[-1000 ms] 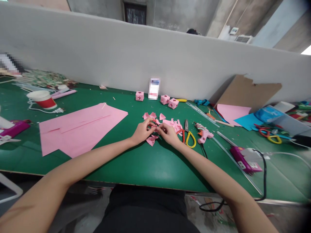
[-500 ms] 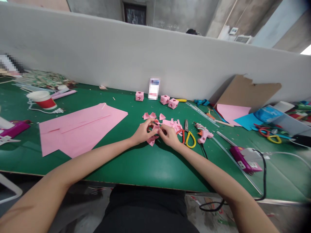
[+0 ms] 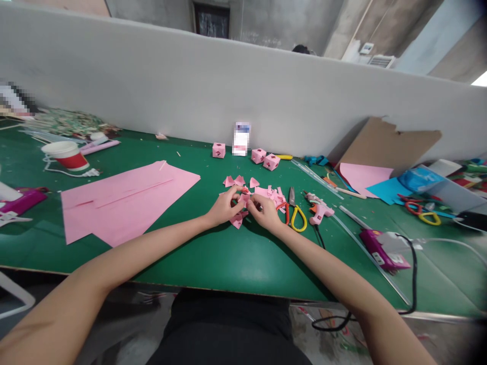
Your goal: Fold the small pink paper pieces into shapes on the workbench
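My left hand and my right hand meet over the green table, fingers pinched together on a small folded pink paper piece held between them. Another folded pink piece lies just below my fingers. Several cut pink paper pieces are scattered just beyond my hands. Three finished pink paper cubes stand further back: one to the left and two to the right.
A large pink sheet lies left. Yellow-handled scissors and a pink glue gun lie right of my hands; a purple glue gun with black cable nearer the edge. A red-and-white cup stands far left. Cardboard leans on the white partition.
My fingers have shifted slightly around the small pink piece, drawing closer together. Everything else on the table stays put.
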### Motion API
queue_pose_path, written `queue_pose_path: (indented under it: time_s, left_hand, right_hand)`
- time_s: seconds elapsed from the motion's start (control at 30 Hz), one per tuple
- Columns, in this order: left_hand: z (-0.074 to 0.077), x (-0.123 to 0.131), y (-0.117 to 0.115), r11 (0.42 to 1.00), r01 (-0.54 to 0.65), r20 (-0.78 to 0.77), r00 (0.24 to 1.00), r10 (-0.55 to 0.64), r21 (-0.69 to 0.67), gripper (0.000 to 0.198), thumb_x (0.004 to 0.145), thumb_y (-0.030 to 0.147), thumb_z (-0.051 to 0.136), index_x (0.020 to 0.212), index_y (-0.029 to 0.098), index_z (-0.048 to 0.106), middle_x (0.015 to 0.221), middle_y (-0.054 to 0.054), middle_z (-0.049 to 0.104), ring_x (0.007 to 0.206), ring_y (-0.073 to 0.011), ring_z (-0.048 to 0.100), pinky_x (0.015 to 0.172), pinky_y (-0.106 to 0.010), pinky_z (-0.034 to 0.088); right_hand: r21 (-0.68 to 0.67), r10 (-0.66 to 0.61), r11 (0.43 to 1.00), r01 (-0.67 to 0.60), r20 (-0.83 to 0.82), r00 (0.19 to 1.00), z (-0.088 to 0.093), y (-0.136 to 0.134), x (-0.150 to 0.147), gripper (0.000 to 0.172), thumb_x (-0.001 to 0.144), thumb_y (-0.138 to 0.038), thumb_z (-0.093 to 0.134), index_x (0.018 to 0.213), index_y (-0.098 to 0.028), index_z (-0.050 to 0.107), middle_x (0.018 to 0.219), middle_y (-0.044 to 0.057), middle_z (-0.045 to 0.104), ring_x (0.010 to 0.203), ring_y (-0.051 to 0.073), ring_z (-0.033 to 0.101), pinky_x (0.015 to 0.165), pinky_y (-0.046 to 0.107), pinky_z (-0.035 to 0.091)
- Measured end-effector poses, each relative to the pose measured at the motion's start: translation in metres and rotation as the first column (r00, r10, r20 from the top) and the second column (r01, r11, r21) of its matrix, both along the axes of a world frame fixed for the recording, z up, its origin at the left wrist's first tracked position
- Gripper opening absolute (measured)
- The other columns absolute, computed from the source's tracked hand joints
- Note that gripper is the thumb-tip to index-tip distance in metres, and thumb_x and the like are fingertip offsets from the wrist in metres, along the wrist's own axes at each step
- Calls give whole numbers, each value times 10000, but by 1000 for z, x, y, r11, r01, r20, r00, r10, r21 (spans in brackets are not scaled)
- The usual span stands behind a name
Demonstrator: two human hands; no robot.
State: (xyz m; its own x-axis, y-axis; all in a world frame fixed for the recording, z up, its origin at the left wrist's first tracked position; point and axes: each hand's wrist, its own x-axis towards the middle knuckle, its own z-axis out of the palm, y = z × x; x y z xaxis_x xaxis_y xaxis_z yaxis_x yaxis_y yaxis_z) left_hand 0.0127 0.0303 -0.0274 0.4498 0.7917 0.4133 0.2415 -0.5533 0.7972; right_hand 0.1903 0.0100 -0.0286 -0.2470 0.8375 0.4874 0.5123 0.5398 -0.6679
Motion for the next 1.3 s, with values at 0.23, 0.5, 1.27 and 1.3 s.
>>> queue_pose_path:
  time_s: [0.23,0.5,1.27,1.3]
  left_hand:
    - [0,1,0,999,8,-29,1000,-6,49,276,877,256,505,1139,171,495,612,58,514,554,-117,492,598,-239,404]
    - [-2,1,1,995,-2,-77,997,9,95,308,859,220,498,1163,170,482,601,68,517,549,-114,492,600,-244,390]
    - [-1,1,0,993,-61,-70,995,68,100,309,861,233,524,1166,186,505,612,69,545,565,-116,522,635,-246,420]
    - [-1,1,-1,993,-73,-56,995,78,92,300,862,241,529,1156,185,511,616,68,551,566,-114,527,635,-243,424]
  right_hand:
    - [-138,49,989,-52,-23,999,-3,3,2,281,828,-304,481,579,-201,400,531,-39,379,514,106,347,503,249,259]
    - [-220,102,970,-102,-11,995,-2,5,3,277,788,-305,446,544,-198,372,525,-44,317,506,94,292,490,250,206]
    - [-251,106,961,-113,-40,994,-4,6,3,287,814,-323,453,574,-174,504,513,-43,368,486,90,323,482,235,235]
    - [-261,112,958,-117,-34,993,-4,5,3,288,818,-328,458,583,-171,515,511,-43,373,485,90,328,479,232,235]
